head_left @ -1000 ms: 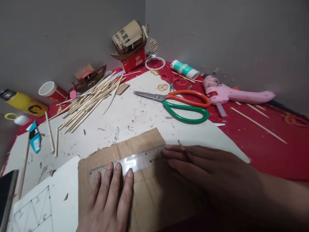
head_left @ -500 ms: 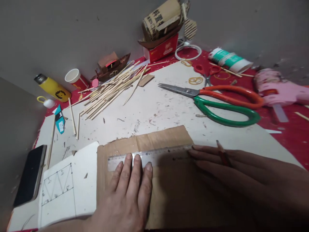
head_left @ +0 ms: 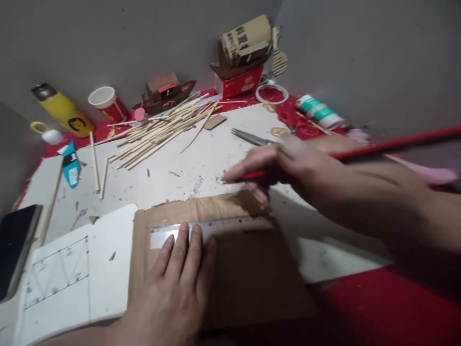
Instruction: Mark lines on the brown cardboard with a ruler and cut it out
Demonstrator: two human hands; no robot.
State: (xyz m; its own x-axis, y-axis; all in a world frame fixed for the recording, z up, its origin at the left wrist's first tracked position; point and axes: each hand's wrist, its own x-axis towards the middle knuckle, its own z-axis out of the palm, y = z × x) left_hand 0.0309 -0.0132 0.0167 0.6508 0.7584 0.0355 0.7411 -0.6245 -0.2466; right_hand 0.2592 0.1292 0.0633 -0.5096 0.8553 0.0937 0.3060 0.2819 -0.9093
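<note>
Far left: black phone (head_left: 16,247) at the tabletop edge, yellow bottle (head_left: 63,110) and red paper cup (head_left: 108,103) by the wall. White sheet with a pencilled truss sketch (head_left: 57,276) lies just left of the cardboard.

Left hand (head_left: 173,293): flat, fingers together, pressing the metal ruler (head_left: 216,228) down onto the brown cardboard piece (head_left: 230,269). Grips nothing, just pins it. Ruler runs across the cardboard's upper part, roughly parallel to its top edge.

Behind that: pile of bamboo sticks (head_left: 162,129) on the white board (head_left: 180,173), small model boat (head_left: 165,93), bigger cardboard boat on a red box (head_left: 245,53) against the wall.

Right hand (head_left: 288,166): raised above the cardboard's top right corner, fingers closed round a red pencil (head_left: 389,142), tip pointing left, clear of the ruler. Motion-blurred.

Scissor blades (head_left: 252,138) poke out behind the right hand, handles hidden. Glue bottle (head_left: 319,111) further right on the red cloth (head_left: 360,307).
</note>
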